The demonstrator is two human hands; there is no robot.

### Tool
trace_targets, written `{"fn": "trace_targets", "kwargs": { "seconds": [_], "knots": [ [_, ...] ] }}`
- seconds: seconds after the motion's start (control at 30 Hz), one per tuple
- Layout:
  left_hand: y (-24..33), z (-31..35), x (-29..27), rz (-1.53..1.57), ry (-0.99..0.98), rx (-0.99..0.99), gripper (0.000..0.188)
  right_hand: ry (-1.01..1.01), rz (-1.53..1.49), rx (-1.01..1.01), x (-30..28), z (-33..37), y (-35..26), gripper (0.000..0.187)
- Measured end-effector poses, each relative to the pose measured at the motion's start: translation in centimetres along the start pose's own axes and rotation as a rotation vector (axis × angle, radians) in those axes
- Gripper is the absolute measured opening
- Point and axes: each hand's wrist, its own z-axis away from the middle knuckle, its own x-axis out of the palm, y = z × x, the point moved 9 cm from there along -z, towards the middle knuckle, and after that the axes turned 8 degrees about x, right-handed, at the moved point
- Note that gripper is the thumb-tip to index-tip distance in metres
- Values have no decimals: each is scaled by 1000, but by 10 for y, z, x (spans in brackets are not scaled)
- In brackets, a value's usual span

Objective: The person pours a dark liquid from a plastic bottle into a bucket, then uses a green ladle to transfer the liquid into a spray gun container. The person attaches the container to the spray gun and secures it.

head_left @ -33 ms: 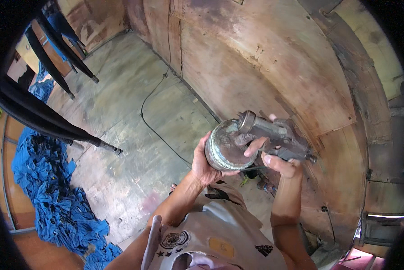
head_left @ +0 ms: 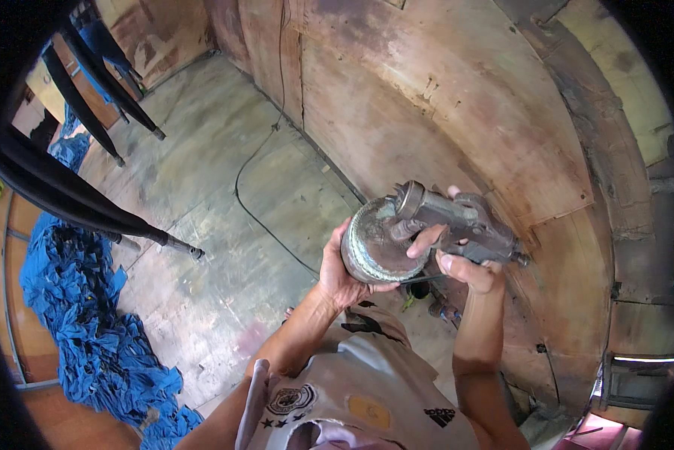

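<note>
A worn, paint-crusted spray gun (head_left: 457,214) is held out in front of my body. My right hand (head_left: 469,271) is closed round its grip, with one finger reaching forward by the trigger. Joined to the gun is a round metal cup (head_left: 373,241), tilted, its rim caked with pale, greenish dried residue. My left hand (head_left: 337,268) cups it from the left and underneath, fingers wrapped along its side. The inside of the cup is hidden.
A heap of blue garments (head_left: 89,322) lies at the left, beneath black-sleeved poles (head_left: 89,202) with metal tips. A thin dark hose (head_left: 262,225) crosses the stained floor (head_left: 202,180). Stained panels (head_left: 397,97) form the wall at the right.
</note>
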Motion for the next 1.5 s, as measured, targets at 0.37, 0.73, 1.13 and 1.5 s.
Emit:
{"fn": "trace_targets", "kwargs": {
  "seconds": [0.37, 0.73, 1.13, 1.5],
  "knots": [
    [26, -22, 27, 69, -94, 4, 74, -117, -83, -9, -15, -36, -15, 89],
    [37, -35, 36, 83, -80, 21, 69, 33, 10, 114, -30, -58, -40, 90],
    [50, -53, 68, 18, -104, 85, 65, 382, -90, 18, -86, -83, -120, 72],
    [47, -50, 94, 5, -110, 121, 66, 369, -68, 21, -109, -97, -153, 60]
  ]
}}
